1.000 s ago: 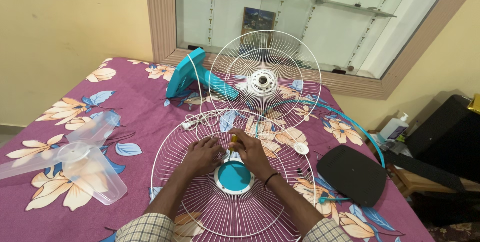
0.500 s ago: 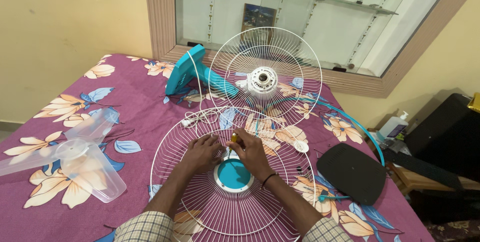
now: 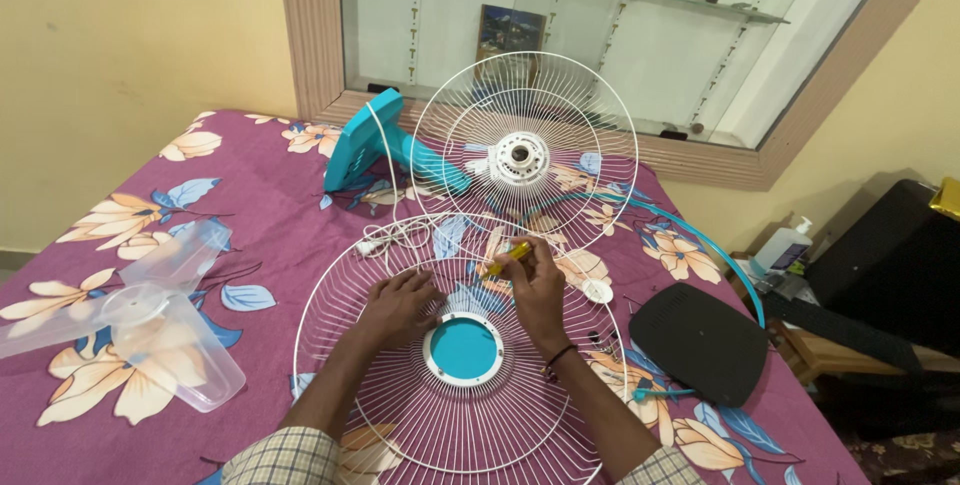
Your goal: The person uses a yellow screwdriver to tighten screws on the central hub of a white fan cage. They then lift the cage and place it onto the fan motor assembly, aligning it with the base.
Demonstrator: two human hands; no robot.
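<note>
On the purple floral bedspread (image 3: pixel 250 245) a white wire fan guard (image 3: pixel 455 345) lay flat with its teal centre disc (image 3: pixel 463 348) facing up. The left hand (image 3: pixel 395 307) rested palm-down on the wires, fingers loosely spread, just left of the disc and holding nothing. The right hand (image 3: pixel 538 290) was lifted over the guard's far side, closed around a yellow-handled screwdriver (image 3: pixel 508 257) that stuck out up and to the left from the fingertips. Beyond stood a second guard (image 3: pixel 525 150) upright with its motor hub; clear fan blades (image 3: pixel 150 315) lay well to the left.
</note>
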